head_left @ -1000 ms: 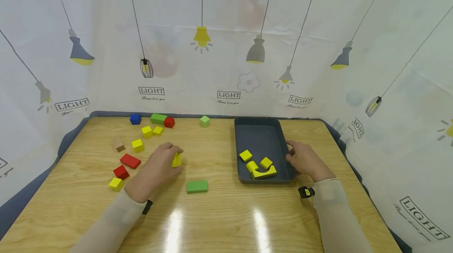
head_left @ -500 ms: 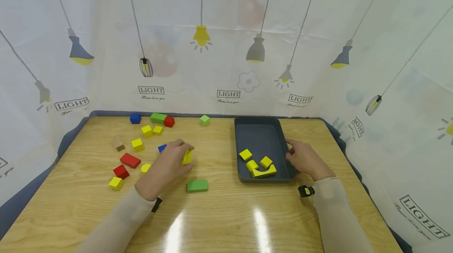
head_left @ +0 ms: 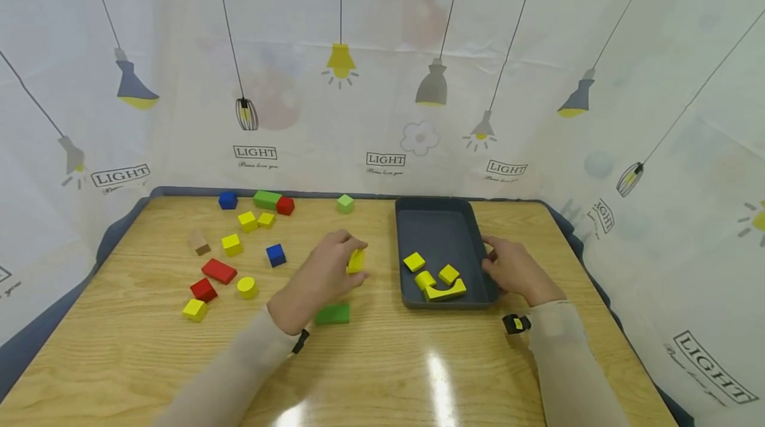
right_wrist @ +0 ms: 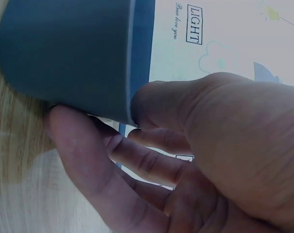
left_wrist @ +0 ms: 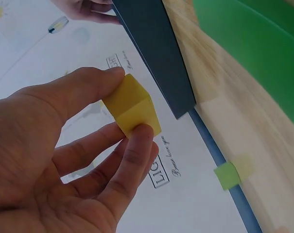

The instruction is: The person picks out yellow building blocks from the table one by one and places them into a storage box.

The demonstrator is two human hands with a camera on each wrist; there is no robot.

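Observation:
My left hand (head_left: 321, 274) pinches a yellow block (left_wrist: 132, 104) between thumb and fingertips, above the table between the loose blocks and the tray. In the left wrist view the block's flat faces and edges show. A dark grey tray (head_left: 437, 231) lies right of that hand, with several yellow blocks in its near half, among them an arched block (head_left: 445, 291) and a cylinder (head_left: 425, 280). My right hand (head_left: 518, 271) grips the tray's right side; in the right wrist view the thumb lies on the rim and a finger reaches against the outer wall.
Below my left hand lies a flat green block (head_left: 333, 314). Loose blocks spread across the left, including a blue cube (head_left: 275, 255), a yellow cylinder (head_left: 247, 287) and a red block (head_left: 219, 271). A light green cube (head_left: 344, 204) sits at the back edge, before a printed curtain (head_left: 382, 115).
My left hand has moved right toward the tray with the yellow block, uncovering the blue cube and yellow cylinder. My right hand and the tray have stayed in place.

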